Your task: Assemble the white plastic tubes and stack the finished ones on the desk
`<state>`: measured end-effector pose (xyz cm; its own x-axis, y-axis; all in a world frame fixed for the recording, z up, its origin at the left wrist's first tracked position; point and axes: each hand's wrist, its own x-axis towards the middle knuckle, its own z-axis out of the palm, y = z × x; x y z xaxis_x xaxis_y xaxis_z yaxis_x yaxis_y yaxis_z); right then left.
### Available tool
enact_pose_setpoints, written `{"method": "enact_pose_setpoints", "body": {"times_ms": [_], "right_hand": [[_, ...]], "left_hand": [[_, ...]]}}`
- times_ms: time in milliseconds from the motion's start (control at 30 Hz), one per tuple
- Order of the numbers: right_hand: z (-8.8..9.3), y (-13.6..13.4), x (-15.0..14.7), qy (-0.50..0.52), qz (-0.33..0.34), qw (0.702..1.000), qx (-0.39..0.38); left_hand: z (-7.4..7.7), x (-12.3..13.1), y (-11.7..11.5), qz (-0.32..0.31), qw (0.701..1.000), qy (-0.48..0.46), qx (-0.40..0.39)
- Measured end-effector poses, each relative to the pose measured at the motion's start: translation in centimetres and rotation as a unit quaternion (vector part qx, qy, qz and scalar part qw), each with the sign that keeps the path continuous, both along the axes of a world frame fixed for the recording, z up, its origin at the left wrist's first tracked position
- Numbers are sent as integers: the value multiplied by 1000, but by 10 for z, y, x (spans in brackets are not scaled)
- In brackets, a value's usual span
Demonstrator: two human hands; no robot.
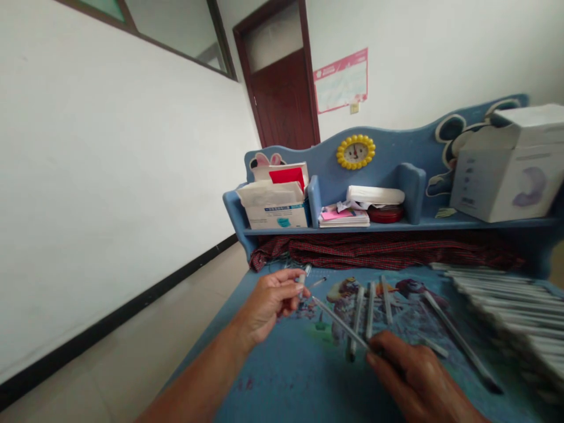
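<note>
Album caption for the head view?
Left hand holding a short pale piece, right hand a slender grey rod, over a blue desk.

Slim rods [371,308] lie across a blue desk [282,385].
At lower centre I see the left hand [272,299] pinching a small pale piece [302,278]; at lower right, the right hand [416,370] grips a thin tube [339,321].

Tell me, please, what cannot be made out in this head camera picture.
All in the head view:
Small piece: partly covered by the left hand; full shape hidden.
Thin rod: near end hidden inside the right hand.
Pile of grey rods: cut off by the right edge; too blurred to count.
Poster: print too small and blurred to read.
</note>
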<state>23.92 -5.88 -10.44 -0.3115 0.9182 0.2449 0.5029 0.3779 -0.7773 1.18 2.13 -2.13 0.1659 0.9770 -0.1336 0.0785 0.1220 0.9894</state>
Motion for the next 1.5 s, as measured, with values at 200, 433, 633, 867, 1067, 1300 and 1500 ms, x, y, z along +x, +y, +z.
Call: {"method": "enact_pose_setpoints", "body": {"times_ms": [200, 433, 633, 867, 1067, 1300, 1500], "right_hand": [[-13, 2, -2, 38, -15, 999, 10], [-11, 2, 0, 9, -10, 1000, 28], [-8, 5, 5, -37, 18, 999, 19], [-14, 2, -3, -30, -38, 994, 98], [-1, -1, 1, -86, -25, 978, 187], [5, -5, -1, -133, -35, 925, 353], [17, -9, -8, -140, -85, 879, 448]], "left_hand": [[-9, 16, 3, 29, 995, -92, -26], [-12, 25, -2, 31, 997, -74, -15], [-14, 26, -7, 23, 998, -56, -4], [-19, 23, -9, -36, 999, -9, -1], [-14, 10, -9, -106, 993, -18, -50], [-9, 5, -13, -187, 976, -83, -76], [-10, 10, -27, -227, 960, -145, -79]]}}
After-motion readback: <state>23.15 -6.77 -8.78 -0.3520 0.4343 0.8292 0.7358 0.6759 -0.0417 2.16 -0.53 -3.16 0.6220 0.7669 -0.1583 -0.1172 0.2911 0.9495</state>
